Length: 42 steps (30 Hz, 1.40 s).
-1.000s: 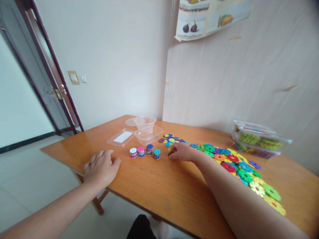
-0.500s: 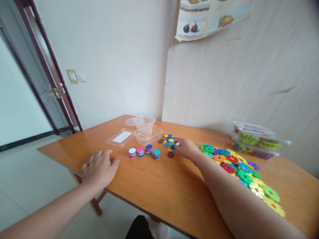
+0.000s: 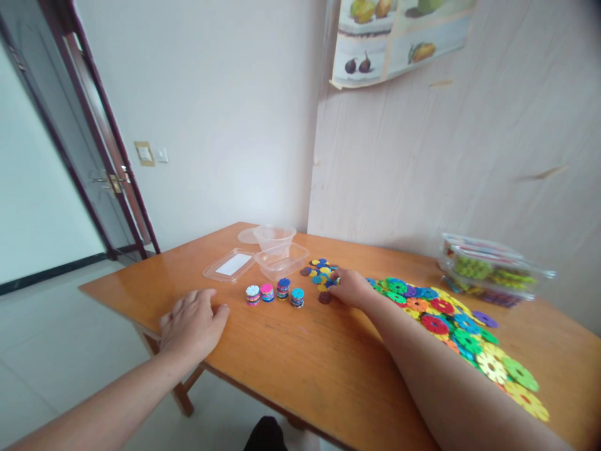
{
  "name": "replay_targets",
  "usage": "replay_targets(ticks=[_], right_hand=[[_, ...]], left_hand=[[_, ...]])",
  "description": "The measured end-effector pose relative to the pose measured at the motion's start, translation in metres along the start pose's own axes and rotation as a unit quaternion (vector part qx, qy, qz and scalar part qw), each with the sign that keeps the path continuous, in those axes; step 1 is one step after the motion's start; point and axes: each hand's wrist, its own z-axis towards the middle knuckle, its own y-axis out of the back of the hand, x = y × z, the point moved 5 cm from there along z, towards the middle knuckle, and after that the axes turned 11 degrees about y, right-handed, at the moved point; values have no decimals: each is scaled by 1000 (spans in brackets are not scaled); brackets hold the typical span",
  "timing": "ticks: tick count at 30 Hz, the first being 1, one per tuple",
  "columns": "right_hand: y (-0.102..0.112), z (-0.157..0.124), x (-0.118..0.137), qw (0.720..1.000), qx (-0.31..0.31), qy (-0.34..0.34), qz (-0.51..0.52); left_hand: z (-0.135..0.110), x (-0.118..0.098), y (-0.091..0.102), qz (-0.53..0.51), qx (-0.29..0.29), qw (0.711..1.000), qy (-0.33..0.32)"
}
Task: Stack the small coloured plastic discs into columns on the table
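Note:
My left hand (image 3: 195,322) rests on the tabletop near its front left edge, fingers stretched and thumb apart, holding nothing. To its right stand short stacks of small notched discs: one topped white (image 3: 252,293), one pink (image 3: 267,292), one dark blue (image 3: 283,288) and one light blue (image 3: 297,297). My right hand (image 3: 351,288) is at the right side of a loose pile of small discs (image 3: 319,270). Its thumb and fingertips close around a small blue disc (image 3: 331,283), partly hidden. A brown disc (image 3: 323,297) lies just in front of the pile.
A heap of larger coloured notched discs (image 3: 444,319) spreads under and beyond my right forearm. Clear tubs (image 3: 282,258) and a flat clear lid (image 3: 230,265) sit behind the stacks. Filled clear boxes (image 3: 498,270) are at the back right of the wooden table (image 3: 300,357).
My right hand has lowered its fingertips onto the pile's right side; a pale disc seen at them before no longer shows. The view has tilted slightly upward. My left hand stays put.

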Motion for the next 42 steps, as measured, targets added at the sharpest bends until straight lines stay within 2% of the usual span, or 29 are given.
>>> replay_targets(ticks=[10, 17, 30, 42], right_hand=[[3, 2, -2, 999, 19, 0, 26], [15, -7, 15, 994, 53, 37, 91], [6, -9, 20, 985, 110, 106, 84], [8, -14, 20, 979, 122, 96, 134]], left_hand=[[-2, 0, 2, 3, -3, 1000, -6], [-2, -1, 3, 9, 0, 1000, -6], [-2, -1, 3, 10, 4, 1000, -2], [0, 1, 1, -3, 1, 1000, -3]])
